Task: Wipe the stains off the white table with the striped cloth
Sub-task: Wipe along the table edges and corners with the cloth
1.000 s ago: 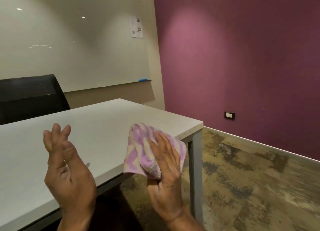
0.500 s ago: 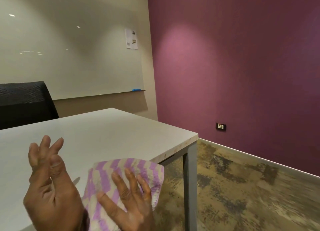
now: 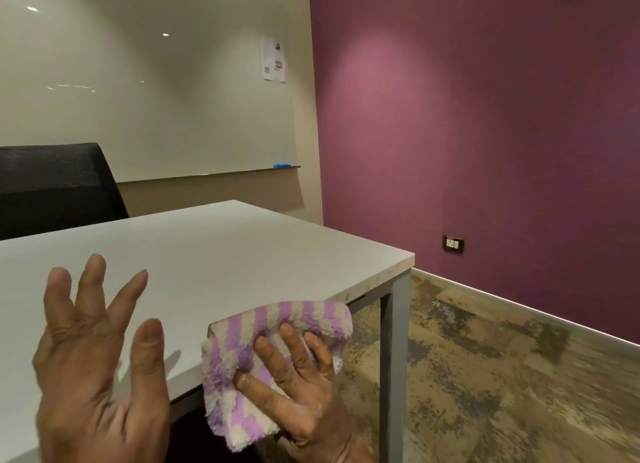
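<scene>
Head view: white tabletop [image 3: 207,254] fills the near left, its right corner standing on a grey leg [image 3: 391,358].

- Striped cloth [image 3: 294,320] (purple and white, bunched) lies over the tabletop's near right edge, part on the surface, part hanging below it.
- Right hand [image 3: 298,390] grips the cloth at that edge, its fingers [image 3: 273,358] curled into the pile.
- Left hand [image 3: 100,369] is raised above the tabletop, to the left of the cloth and apart from it, fingers spread wide and holding nothing; its shadow falls on the surface beneath.
- Brownish specks [image 3: 381,275] show along the tabletop's edge towards the right corner.

Surroundings: a black mesh chair [image 3: 52,188] at the far left side of the tabletop; a whiteboard [image 3: 138,98] on the far wall with a paper sheet [image 3: 273,58] on it and a small blue object [image 3: 282,166] on its ledge; a purple wall [image 3: 485,116] on the right carrying a socket [image 3: 453,244]; a mottled carpet floor [image 3: 502,376].
</scene>
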